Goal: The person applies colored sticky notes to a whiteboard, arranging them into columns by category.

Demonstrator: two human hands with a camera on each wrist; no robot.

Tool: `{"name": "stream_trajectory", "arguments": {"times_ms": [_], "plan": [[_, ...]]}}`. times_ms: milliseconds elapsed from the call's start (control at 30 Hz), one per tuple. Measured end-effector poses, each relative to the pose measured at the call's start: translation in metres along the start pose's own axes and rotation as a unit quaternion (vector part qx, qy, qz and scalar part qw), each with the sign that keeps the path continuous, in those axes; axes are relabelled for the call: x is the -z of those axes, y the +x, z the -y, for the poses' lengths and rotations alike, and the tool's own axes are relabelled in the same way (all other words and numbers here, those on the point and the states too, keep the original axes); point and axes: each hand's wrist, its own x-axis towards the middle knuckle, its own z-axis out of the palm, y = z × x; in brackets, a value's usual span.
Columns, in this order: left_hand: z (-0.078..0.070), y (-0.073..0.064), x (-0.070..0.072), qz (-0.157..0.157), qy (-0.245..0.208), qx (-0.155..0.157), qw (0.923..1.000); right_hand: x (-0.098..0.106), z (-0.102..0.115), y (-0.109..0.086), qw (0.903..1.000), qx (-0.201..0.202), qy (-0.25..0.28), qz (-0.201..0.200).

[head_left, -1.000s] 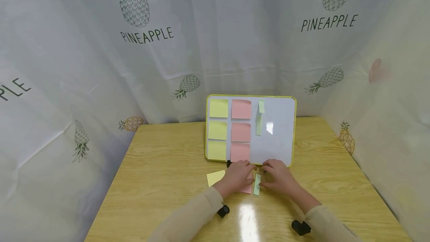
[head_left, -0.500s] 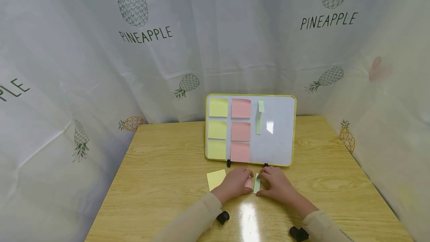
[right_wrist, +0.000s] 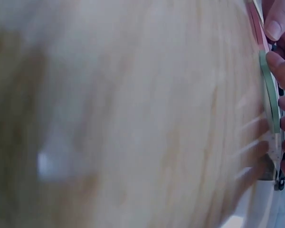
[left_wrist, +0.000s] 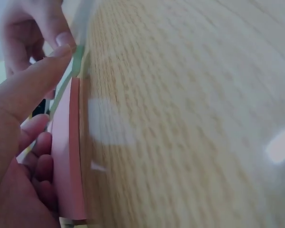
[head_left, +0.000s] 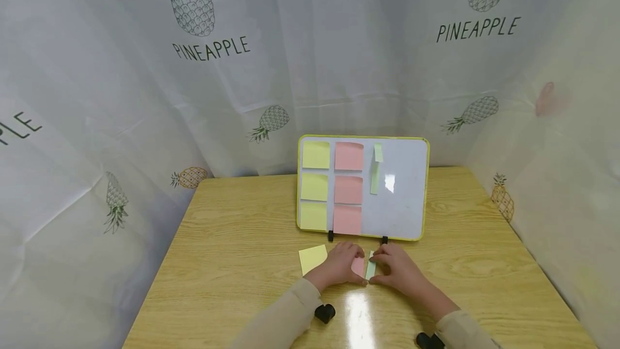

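Note:
A narrow pad of green sticky notes (head_left: 370, 269) lies on the table between the hands. My right hand (head_left: 399, 269) holds it, thumb at its near end and a finger near its far end. My left hand (head_left: 336, 265) arches over a pink sticky-note pad (head_left: 358, 267) beside it. In the left wrist view, the left thumb (left_wrist: 35, 83) stretches to the end of the green pad (left_wrist: 77, 59), close to the right thumb, while the other fingers bend beside the pink pad (left_wrist: 69, 156). In the right wrist view, the right thumb touches the green pad's (right_wrist: 270, 92) near end.
Behind the hands a yellow-framed whiteboard (head_left: 407, 203) stands on small black feet. It bears yellow notes (head_left: 315, 186), pink notes (head_left: 348, 190) and green strips (head_left: 375, 176). A yellow pad (head_left: 312, 257) lies left of the left hand. A printed curtain (head_left: 339, 69) encloses the table.
Both hands have come back slightly from the board's lower edge. The right thumb and finger have closed in on the green pad, and the left thumb has moved to its near end.

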Motion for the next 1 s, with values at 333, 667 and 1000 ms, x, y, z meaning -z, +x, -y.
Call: {"name": "stream_trajectory", "arguments": {"times_ms": [333,667,1000], "plan": [[-0.0022,-0.0024,-0.0035,-0.030,0.003,0.001,0.9995,-0.0048,-0.0013,-0.0012,0.9972,0.014,0.069,-0.023],[-0.0027,-0.0046,-0.0083,-0.048,-0.014,0.025,0.9984,-0.0073,-0.0012,-0.0001,0.9939,0.019,0.099,-0.044],[-0.0038,-0.0059,-0.0090,-0.058,-0.014,0.022,0.9980,-0.0084,0.0030,-0.0004,0.9913,-0.031,0.118,-0.049]]}}
